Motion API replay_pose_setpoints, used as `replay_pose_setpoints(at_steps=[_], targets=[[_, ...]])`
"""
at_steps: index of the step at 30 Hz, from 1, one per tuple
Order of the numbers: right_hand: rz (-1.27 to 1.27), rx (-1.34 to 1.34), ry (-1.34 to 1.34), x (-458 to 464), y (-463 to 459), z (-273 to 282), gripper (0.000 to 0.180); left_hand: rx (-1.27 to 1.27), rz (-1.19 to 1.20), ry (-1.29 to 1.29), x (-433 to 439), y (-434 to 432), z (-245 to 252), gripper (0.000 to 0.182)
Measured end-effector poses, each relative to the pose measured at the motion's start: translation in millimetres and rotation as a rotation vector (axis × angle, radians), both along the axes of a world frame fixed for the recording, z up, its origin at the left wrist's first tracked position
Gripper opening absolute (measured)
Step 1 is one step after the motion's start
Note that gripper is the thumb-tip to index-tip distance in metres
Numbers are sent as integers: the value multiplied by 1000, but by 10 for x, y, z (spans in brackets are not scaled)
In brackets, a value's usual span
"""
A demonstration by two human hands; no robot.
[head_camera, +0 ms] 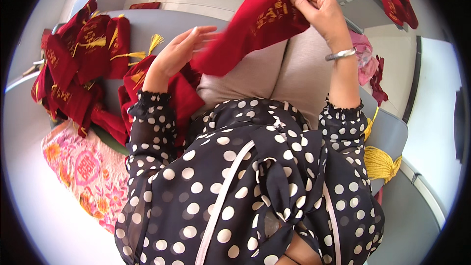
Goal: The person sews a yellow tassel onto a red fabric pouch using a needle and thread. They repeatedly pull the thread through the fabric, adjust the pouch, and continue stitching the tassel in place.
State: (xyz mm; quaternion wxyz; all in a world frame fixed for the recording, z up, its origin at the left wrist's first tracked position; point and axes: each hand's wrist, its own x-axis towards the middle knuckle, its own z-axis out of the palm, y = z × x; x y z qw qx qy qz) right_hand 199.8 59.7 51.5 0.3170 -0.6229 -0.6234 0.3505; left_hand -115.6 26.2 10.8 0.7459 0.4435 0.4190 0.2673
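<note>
A dark red cloth bag or pouch (254, 29) with gold lettering stretches above my lap, its left end blurred. My right hand (325, 16), with a silver bangle at the wrist, pinches its upper right end between thumb and fingers. Beside the blurred end is my left hand (180, 49), fingers extended and holding nothing; whether the fingertips touch the cloth I cannot tell. More red cloth (184, 92) lies by my left forearm, with a yellow tassel (156, 42) just beyond that hand.
Several red pouches with yellow cords (88, 48) are heaped on the grey bench (176, 20) at left. Below them lies a pink floral cloth (88, 169). Bundled yellow cord (382, 163) sits at my right, pink fabric (364, 55) beyond. Red pieces (395, 0) hang at upper right.
</note>
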Motion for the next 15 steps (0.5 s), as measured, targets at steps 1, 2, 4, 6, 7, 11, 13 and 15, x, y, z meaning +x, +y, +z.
replay_pose_setpoints(at_steps=[1, 2, 4, 6, 7, 11, 13, 15], targets=[[-65, -28, -64, 142, 26, 23, 28, -27, -11, -79, 17, -6, -58, 48], [-91, -27, -128, 275, 33, 32, 34, -57, -22, -157, 42, 21, -127, 49], [-99, -67, -131, 389, 78, -53, 36, -135, -34, -243, 3, 54, -244, 52], [-93, -93, -94, 453, 61, -148, 39, -212, 41, -274, 75, 68, -212, 48], [-95, -75, -114, 491, 55, -232, 39, -118, 60, -138, 131, 68, -217, 44], [-80, -125, -44, 536, -15, -320, 38, 52, 163, 133, 335, 49, -232, 24], [-73, -136, 15, 528, -41, -342, 38, 42, 161, 145, 407, 66, -276, 22], [-73, -121, 133, 502, -73, -376, 38, -21, 235, 129, 473, 69, -280, 17]])
